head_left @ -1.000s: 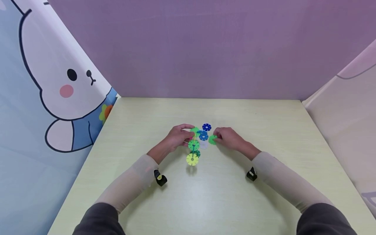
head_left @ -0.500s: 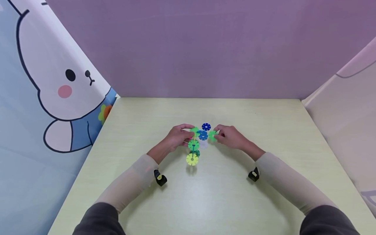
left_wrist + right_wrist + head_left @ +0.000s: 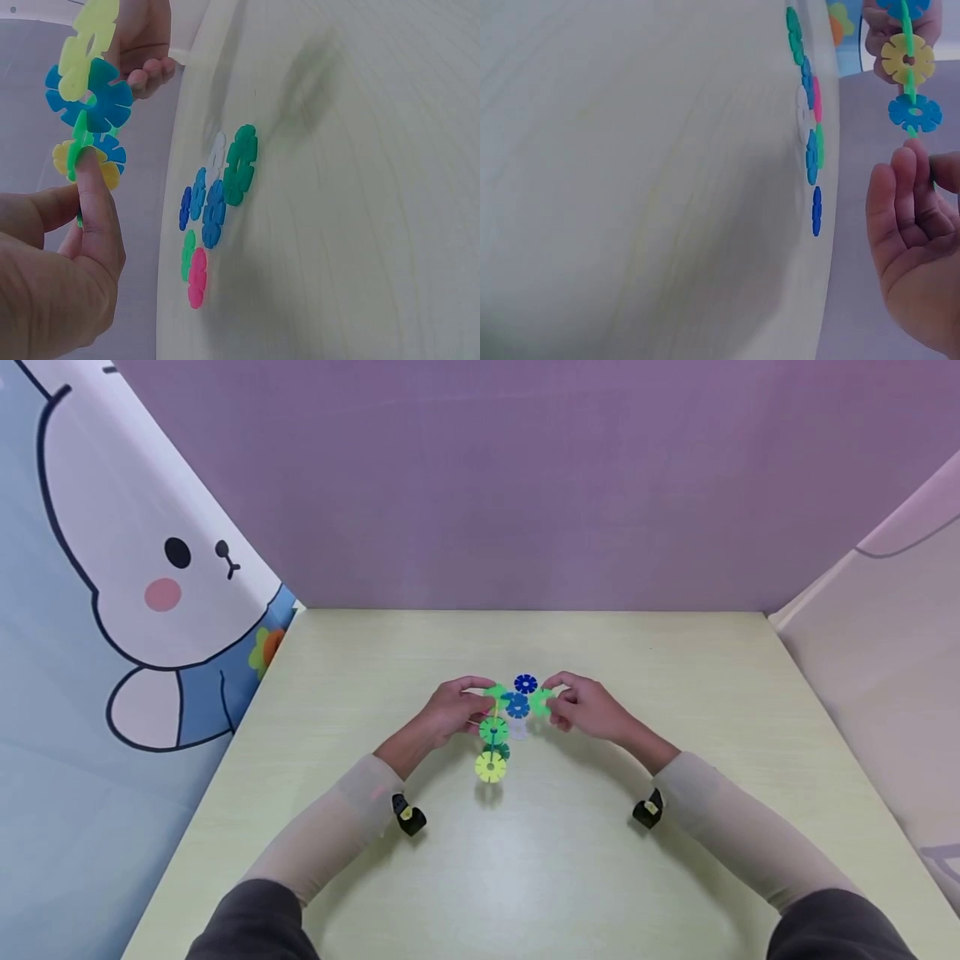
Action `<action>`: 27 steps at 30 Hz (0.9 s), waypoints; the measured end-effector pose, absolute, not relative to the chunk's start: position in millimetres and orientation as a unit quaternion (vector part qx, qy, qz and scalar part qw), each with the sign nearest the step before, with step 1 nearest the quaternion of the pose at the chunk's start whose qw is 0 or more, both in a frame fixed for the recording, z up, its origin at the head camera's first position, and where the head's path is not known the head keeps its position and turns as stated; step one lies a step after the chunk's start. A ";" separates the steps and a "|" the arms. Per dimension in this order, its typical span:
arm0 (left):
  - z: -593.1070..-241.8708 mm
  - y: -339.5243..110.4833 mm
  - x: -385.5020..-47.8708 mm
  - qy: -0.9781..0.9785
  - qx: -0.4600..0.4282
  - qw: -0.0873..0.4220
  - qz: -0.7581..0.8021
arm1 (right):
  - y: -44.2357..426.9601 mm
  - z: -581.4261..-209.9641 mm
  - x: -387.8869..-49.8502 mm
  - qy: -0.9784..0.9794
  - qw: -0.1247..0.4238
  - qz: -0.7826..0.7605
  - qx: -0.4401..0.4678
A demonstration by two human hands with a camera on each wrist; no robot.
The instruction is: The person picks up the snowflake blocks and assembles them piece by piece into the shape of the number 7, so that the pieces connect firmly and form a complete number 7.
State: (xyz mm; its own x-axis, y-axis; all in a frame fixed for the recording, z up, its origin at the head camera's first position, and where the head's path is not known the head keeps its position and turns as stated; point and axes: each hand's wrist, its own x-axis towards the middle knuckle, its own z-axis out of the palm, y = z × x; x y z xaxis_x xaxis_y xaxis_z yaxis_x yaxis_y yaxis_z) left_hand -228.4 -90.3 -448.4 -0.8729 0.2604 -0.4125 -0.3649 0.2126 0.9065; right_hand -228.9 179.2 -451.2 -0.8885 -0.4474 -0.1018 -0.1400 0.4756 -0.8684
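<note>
A chain of interlocking flower-shaped plastic discs (image 3: 491, 767), yellow, green and blue, is held above the table by my left hand (image 3: 450, 708). In the left wrist view, thumb and fingers pinch a green disc (image 3: 77, 146) of that chain. My right hand (image 3: 588, 706) pinches a light green disc (image 3: 540, 701) on the chain's right side. Seen from the right wrist, a blue disc (image 3: 915, 112) of the chain is just beyond the right fingertips, with a green edge at it. Whether the two are slotted together I cannot tell; the fingers hide most of the green disc.
Several loose discs lie flat on the pale table (image 3: 570, 860) below the hands: dark green (image 3: 241, 165), white (image 3: 217, 154), pink (image 3: 196, 277), light green (image 3: 187, 255) and blue ones (image 3: 214, 214). A purple panel (image 3: 525, 485) stands along the back edge.
My right hand has moved slightly up and left, bringing the light green disc closer to the chain and turning it. The left hand and its chain stay nearly still.
</note>
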 end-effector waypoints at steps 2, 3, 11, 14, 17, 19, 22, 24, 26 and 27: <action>-448.3 -90.7 -228.1 0.736 -0.035 0.249 0.628 | 178.6 -450.2 -228.9 0.834 0.169 -0.501 -0.161; -448.4 -90.8 -228.1 0.736 -0.034 0.249 0.629 | 178.2 -449.9 -228.9 0.829 0.174 -0.508 -0.156; -446.7 -89.9 -228.4 0.737 -0.034 0.251 0.627 | 175.4 -451.2 -229.0 0.807 0.196 -0.541 -0.132; -444.9 -88.7 -227.2 0.738 -0.035 0.247 0.627 | 173.7 -450.8 -228.7 0.804 0.199 -0.546 -0.129; -444.0 -87.3 -226.6 0.739 -0.036 0.244 0.627 | 172.7 -450.4 -228.4 0.801 0.201 -0.549 -0.129; -443.5 -86.5 -226.1 0.738 -0.037 0.243 0.628 | 172.2 -450.1 -228.1 0.799 0.203 -0.551 -0.128; -443.4 -85.5 -226.0 0.737 -0.040 0.241 0.631 | 171.2 -449.2 -227.7 0.794 0.205 -0.558 -0.125; -443.3 -84.8 -225.8 0.736 -0.044 0.239 0.632 | 170.1 -448.4 -227.1 0.793 0.205 -0.561 -0.122; -443.5 -84.0 -226.2 0.735 -0.049 0.238 0.634 | 169.0 -447.9 -226.6 0.794 0.204 -0.561 -0.118; -443.4 -83.5 -226.3 0.734 -0.052 0.237 0.634 | 168.6 -447.7 -226.2 0.796 0.203 -0.559 -0.116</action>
